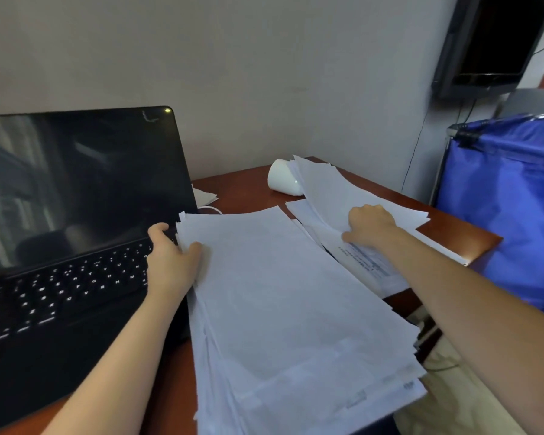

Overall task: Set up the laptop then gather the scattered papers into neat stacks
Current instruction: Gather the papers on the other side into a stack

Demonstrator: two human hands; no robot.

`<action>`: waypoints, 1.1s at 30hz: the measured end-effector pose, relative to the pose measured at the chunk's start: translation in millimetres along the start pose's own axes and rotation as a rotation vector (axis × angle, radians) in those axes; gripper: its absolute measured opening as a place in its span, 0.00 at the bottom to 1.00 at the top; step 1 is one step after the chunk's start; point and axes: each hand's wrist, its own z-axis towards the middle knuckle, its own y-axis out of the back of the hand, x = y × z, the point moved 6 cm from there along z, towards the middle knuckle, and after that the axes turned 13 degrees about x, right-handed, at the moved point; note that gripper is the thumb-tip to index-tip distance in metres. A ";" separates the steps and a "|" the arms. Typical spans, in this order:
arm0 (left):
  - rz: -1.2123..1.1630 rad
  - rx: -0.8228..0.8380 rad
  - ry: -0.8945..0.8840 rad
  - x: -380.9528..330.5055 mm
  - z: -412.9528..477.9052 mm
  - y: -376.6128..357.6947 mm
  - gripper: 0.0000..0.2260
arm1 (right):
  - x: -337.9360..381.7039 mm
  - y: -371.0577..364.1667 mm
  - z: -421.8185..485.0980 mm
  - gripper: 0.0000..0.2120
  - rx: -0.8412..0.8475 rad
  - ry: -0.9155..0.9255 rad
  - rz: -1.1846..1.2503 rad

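Note:
A black laptop (76,215) stands open on the left of the reddish-brown desk (242,189), its screen dark and its keys lit. A big stack of white papers (289,309) lies in the middle, next to the laptop. My left hand (173,262) grips the stack's far left edge, thumb on top. Further right, more loose white sheets (336,189) lie fanned out, one printed sheet (368,265) among them. My right hand (371,227) rests on these sheets with its fingers curled round their edge.
A white cup (281,178) lies tipped over at the back of the desk beside the loose sheets. A small folded paper (204,196) and a white cable sit behind the laptop. A blue bag (509,199) stands to the right, and a dark monitor (490,42) hangs above it.

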 end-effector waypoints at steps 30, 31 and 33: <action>-0.141 0.116 -0.055 -10.7 -4.4 -13.3 0.18 | 159.0 28.5 -162.5 0.18 0.262 0.813 0.439; -0.107 0.128 -0.055 -10.8 -3.7 -12.7 0.17 | 162.5 26.0 -164.4 0.17 0.341 0.819 0.513; 0.000 0.159 -0.046 -8.7 -0.6 -12.4 0.12 | 155.6 25.4 -154.2 0.17 0.426 0.735 0.728</action>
